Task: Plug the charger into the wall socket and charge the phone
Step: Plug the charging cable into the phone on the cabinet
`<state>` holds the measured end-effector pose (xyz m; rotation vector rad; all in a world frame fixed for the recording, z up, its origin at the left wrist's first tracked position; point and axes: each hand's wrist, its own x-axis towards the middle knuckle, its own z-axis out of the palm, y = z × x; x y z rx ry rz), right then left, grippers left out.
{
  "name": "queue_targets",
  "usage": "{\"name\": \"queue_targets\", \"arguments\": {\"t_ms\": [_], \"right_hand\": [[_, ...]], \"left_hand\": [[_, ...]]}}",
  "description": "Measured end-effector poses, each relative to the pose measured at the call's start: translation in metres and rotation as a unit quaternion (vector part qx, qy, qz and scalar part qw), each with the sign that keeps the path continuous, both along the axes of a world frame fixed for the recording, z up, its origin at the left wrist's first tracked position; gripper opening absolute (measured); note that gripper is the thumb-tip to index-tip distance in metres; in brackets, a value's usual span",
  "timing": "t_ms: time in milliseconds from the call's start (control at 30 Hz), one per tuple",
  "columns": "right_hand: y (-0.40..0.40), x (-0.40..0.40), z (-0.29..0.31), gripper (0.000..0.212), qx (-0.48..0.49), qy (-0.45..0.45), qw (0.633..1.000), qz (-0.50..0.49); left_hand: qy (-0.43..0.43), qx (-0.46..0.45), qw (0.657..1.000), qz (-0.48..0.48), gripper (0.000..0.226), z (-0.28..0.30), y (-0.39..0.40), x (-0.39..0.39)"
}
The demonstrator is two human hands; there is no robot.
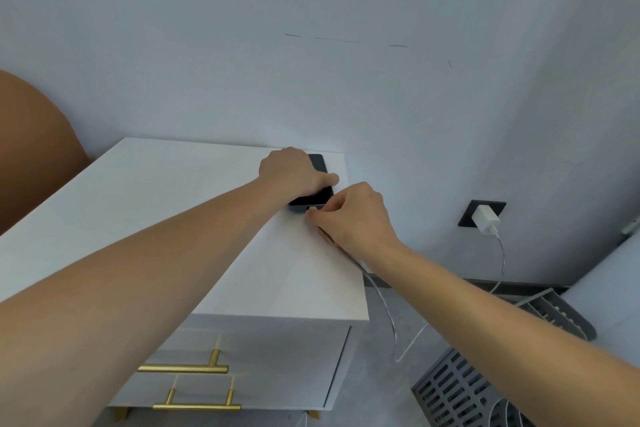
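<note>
A black phone (318, 196) lies flat near the far right corner of the white nightstand (173, 204). My left hand (292, 173) rests on top of it and holds it down. My right hand (356, 215) pinches the white cable plug (312, 208) at the phone's near end, touching the phone. The white charger (485, 218) sits in the black wall socket (467, 210) low on the wall at the right. Its cable (391, 315) hangs from the charger, loops near the floor and runs up under my right wrist.
The nightstand has two drawers with gold bar handles (183, 368). A brown rounded headboard (34, 149) stands at the left. Grey slotted plastic baskets (460, 392) lie on the floor to the right, below the socket. The pale wall is right behind the nightstand.
</note>
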<state>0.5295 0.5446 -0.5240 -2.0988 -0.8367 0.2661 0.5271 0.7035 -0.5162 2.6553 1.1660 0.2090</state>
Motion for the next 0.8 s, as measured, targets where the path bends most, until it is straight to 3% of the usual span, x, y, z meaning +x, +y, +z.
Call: {"name": "queue_targets", "arguments": {"t_ms": [133,267,400,500,800], "right_hand": [[0.000,0.002,-0.003,0.026,-0.004,-0.023,1.000,0.010],[0.002,0.003,-0.008,0.029,-0.004,-0.075,0.997,0.020],[-0.001,0.011,-0.014,0.039,0.007,-0.117,0.993,-0.008],[-0.006,0.023,-0.015,0.026,0.009,-0.132,0.991,-0.020],[-0.015,0.041,-0.023,0.026,0.011,-0.163,0.987,0.006]], "left_hand": [[-0.017,0.015,1.000,-0.001,0.058,-0.003,0.000,-0.003],[-0.068,0.003,0.997,-0.040,0.063,-0.002,0.018,-0.023],[-0.110,0.092,0.988,-0.063,0.055,-0.014,0.037,-0.064],[-0.139,0.140,0.977,-0.080,0.052,-0.027,0.043,-0.088],[-0.164,0.138,0.964,-0.157,0.047,-0.036,0.037,-0.106]]}}
